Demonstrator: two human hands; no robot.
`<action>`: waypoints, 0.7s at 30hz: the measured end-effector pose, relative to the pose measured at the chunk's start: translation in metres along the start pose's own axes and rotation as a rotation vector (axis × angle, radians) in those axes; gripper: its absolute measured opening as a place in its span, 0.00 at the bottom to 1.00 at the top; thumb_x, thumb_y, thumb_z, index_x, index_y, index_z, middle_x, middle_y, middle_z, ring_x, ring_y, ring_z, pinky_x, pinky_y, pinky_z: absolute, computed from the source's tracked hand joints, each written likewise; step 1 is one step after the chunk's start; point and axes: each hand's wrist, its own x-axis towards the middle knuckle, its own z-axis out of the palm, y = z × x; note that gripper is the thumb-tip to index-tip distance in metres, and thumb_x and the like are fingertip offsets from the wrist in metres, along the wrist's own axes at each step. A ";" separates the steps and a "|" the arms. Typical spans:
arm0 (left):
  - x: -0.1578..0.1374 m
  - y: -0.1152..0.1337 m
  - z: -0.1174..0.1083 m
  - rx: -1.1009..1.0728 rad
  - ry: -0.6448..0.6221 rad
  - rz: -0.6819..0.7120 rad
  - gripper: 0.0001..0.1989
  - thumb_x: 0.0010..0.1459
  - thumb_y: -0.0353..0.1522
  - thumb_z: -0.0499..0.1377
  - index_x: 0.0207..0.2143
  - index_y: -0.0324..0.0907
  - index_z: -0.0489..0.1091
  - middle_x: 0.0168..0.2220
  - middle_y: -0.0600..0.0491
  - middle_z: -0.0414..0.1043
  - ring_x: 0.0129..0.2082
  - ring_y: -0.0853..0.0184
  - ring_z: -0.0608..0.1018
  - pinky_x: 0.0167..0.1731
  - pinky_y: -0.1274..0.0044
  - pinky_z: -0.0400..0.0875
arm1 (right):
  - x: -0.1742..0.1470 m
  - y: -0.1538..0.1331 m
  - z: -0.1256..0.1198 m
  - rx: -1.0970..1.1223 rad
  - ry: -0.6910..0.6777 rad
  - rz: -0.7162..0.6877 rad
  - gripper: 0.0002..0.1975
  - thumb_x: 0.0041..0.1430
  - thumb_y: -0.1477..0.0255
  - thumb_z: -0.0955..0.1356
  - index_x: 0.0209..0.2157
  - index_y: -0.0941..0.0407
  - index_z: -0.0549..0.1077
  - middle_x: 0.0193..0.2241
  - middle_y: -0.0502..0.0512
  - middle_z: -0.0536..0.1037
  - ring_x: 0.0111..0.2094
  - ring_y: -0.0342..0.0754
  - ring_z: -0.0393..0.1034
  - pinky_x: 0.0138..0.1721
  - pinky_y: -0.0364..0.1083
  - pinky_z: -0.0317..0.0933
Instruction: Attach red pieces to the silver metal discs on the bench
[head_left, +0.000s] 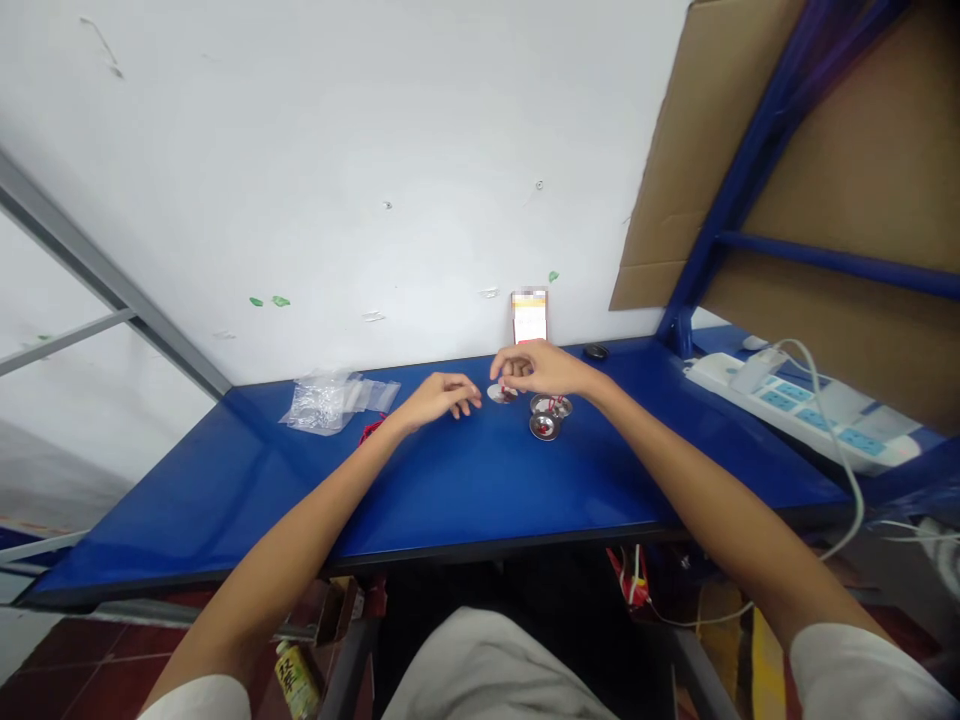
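My right hand (pixel 541 367) is over the table with thumb and fingers pinched at a small metal cymbal (pixel 496 394), which hangs or rests below the fingertips and has a bit of red cord at its middle. To the left, my left hand (pixel 444 396) hovers with loosely curled fingers apart, holding nothing that I can see. Just right of centre lie more shiny domed cymbals (pixel 544 427) with red cords, close together under my right wrist. A bundle of red cord (pixel 370 428) sits beside my left wrist, partly hidden by it.
Clear plastic bags (pixel 324 402) lie at the back left of the blue table (pixel 465 500). A lit phone (pixel 530 316) leans on the white wall, with a small black round object (pixel 596 352) to its right. A white power strip (pixel 802 410) with a cable runs along the right.
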 end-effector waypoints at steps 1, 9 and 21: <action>-0.001 -0.001 0.006 -0.116 -0.088 -0.038 0.17 0.65 0.43 0.65 0.44 0.38 0.79 0.44 0.41 0.84 0.36 0.63 0.83 0.34 0.74 0.76 | 0.001 -0.002 0.002 0.031 0.041 -0.026 0.11 0.62 0.68 0.71 0.45 0.54 0.80 0.28 0.50 0.81 0.30 0.46 0.74 0.35 0.45 0.66; -0.003 0.002 0.026 -0.556 -0.054 0.027 0.20 0.62 0.40 0.71 0.52 0.38 0.78 0.52 0.39 0.81 0.41 0.64 0.85 0.40 0.76 0.77 | 0.005 -0.004 0.011 0.057 0.095 -0.118 0.13 0.68 0.63 0.71 0.49 0.53 0.79 0.36 0.54 0.82 0.36 0.50 0.77 0.42 0.51 0.71; -0.006 0.021 0.011 -0.161 0.124 0.113 0.08 0.59 0.34 0.59 0.30 0.40 0.72 0.27 0.51 0.76 0.26 0.67 0.78 0.30 0.76 0.73 | 0.006 -0.001 0.033 -0.059 0.191 -0.218 0.23 0.60 0.63 0.77 0.56 0.49 0.76 0.48 0.55 0.81 0.43 0.51 0.78 0.44 0.52 0.75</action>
